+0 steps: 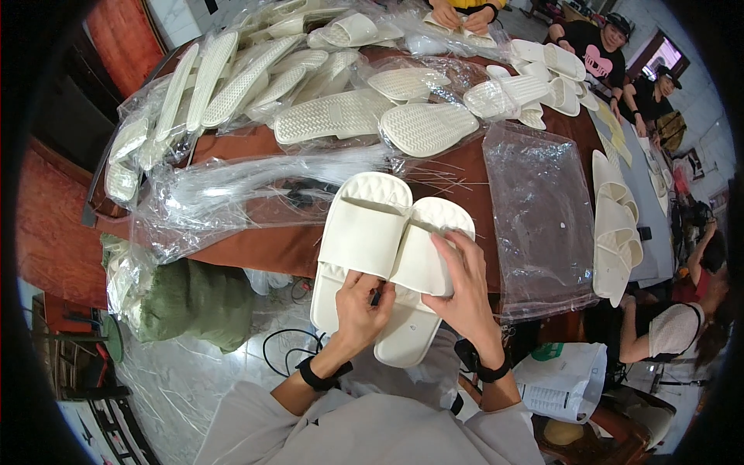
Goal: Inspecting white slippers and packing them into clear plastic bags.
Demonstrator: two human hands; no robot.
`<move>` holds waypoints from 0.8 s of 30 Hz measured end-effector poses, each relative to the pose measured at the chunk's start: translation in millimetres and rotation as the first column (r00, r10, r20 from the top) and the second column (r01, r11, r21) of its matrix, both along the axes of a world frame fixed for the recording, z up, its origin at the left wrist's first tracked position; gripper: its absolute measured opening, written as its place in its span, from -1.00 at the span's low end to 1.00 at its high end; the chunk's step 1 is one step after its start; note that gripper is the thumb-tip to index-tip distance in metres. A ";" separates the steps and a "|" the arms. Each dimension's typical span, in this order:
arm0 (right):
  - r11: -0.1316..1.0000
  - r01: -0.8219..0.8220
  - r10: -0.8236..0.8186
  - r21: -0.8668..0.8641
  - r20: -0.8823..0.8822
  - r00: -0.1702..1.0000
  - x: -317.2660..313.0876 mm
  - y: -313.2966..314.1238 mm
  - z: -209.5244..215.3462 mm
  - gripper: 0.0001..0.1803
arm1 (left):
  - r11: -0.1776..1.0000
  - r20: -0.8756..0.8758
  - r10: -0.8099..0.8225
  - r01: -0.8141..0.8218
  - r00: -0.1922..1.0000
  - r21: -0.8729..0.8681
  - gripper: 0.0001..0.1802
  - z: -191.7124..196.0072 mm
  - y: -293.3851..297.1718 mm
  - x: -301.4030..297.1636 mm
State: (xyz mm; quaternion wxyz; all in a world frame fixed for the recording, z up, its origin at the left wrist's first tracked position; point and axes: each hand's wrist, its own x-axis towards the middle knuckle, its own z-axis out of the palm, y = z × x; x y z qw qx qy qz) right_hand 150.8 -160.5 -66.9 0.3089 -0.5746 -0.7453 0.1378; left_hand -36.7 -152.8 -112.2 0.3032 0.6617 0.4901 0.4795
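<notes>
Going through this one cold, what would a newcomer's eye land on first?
Probably the pair of cream slippers at the centre, with the left hand and right hand at their straps. Next, the heap of plastic-wrapped slippers spread along the far side of the brown-covered table. Then the flat clear bag right of the pair, and the bulging green sack at lower left.
</notes>
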 end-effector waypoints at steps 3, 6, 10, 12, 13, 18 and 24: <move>1.000 0.008 -0.008 -0.003 -0.050 0.999 2.3 4.1 -8.0 -0.03 | 0.999 0.024 -0.007 0.008 1.000 -0.049 -0.76 9.4 2.3 1.9; 1.000 0.019 -0.016 0.021 -0.128 0.992 -1.1 1.1 -7.0 -0.08 | 0.996 -0.010 -0.023 0.022 1.000 -0.085 -0.77 15.8 3.4 0.3; 0.969 0.139 -0.148 0.202 0.030 0.989 -16.5 -27.4 1.8 -0.31 | 0.991 0.006 -0.024 0.025 1.000 -0.134 -0.79 17.1 5.3 -1.7; 0.960 0.111 -0.112 0.258 -0.011 0.994 -24.0 -46.2 -2.0 -0.52 | 0.985 -0.029 -0.023 0.018 0.999 -0.170 -0.82 20.1 6.0 -1.1; 0.957 0.077 -0.060 0.279 -0.068 0.996 -29.7 -52.0 -4.3 -0.62 | 0.985 -0.028 -0.023 0.018 0.999 -0.170 -0.82 21.4 6.0 -0.3; 0.960 0.087 -0.050 0.267 -0.144 0.988 -56.8 -59.6 -32.1 -0.66 | 0.991 -0.026 -0.031 0.027 0.999 -0.132 -0.83 19.0 5.9 4.2; 0.958 0.229 -0.242 0.176 0.056 0.969 -58.1 -55.1 -14.8 -0.44 | 0.996 -0.048 0.008 -0.012 0.999 -0.094 -0.87 17.9 7.2 6.4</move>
